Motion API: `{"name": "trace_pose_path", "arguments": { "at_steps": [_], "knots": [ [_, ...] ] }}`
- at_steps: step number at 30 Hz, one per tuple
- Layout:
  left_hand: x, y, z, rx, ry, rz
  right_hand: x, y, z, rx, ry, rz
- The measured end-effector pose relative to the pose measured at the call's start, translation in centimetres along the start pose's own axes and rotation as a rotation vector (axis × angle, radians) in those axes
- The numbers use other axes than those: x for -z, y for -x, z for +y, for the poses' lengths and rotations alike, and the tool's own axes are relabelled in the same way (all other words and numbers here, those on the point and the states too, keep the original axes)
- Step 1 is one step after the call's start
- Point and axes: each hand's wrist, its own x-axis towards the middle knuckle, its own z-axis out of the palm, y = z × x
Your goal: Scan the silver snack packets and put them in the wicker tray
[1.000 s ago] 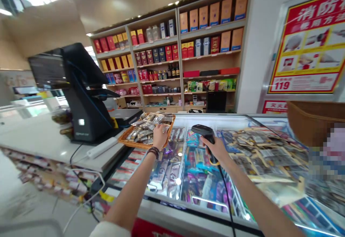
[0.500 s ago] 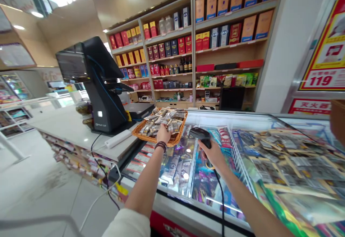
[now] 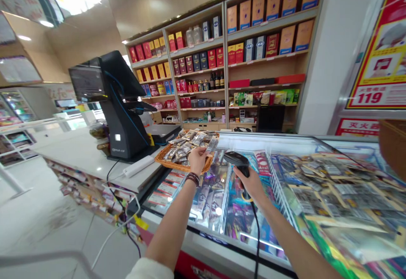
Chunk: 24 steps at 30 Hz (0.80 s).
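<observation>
My left hand [image 3: 197, 159], with a beaded bracelet at the wrist, pinches a small clear snack packet [image 3: 212, 144] over the right side of an orange wicker basket [image 3: 161, 159]. Several similar packets [image 3: 180, 150] lie heaped in that basket. In my right hand [image 3: 250, 183] is a black barcode scanner [image 3: 237, 158], its handle wrapped by my fingers. The scanner's head points left toward the basket, and its cable [image 3: 257, 232] hangs down over the freezer front. A gap separates scanner and packet.
The basket rests on a glass-topped freezer [image 3: 218, 236] holding colourful packages. At left, a black checkout terminal [image 3: 125, 122] stands on a white counter [image 3: 76, 150], with cables below. More flat packets [image 3: 336, 186] lie at right. Behind are shelves [image 3: 226, 71] of boxed goods.
My left hand has lifted a packet from the heap and shifted slightly right, toward the scanner. My right hand keeps hold of the scanner, nearly still. The view has tilted slightly.
</observation>
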Motion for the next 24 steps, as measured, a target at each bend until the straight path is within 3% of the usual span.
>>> {"name": "trace_pose_path", "arguments": {
  "at_steps": [4, 9, 12, 15, 24],
  "knots": [
    [-3.6, 1.5, 0.3, -0.016, 0.171, -0.033, 1.2, -0.1, -0.8, 0.009, -0.036, 0.019],
    [-9.5, 5.0, -0.9, 0.179, 0.477, -0.132, 3.3, -0.3, -0.8, 0.016, -0.058, 0.101],
    [-11.8, 6.6, -1.8, 0.269, 0.588, -0.12, 4.0, -0.2, -0.5, -0.016, -0.022, 0.095],
    [-12.4, 7.3, -2.5, 0.292, 0.628, -0.126, 4.0, 0.1, -0.6, -0.044, 0.051, 0.093],
    [-12.0, 7.5, -2.8, 0.27, 0.696, -0.176, 2.9, 0.8, 0.5, 0.014, 0.312, 0.092]
  ]
}}
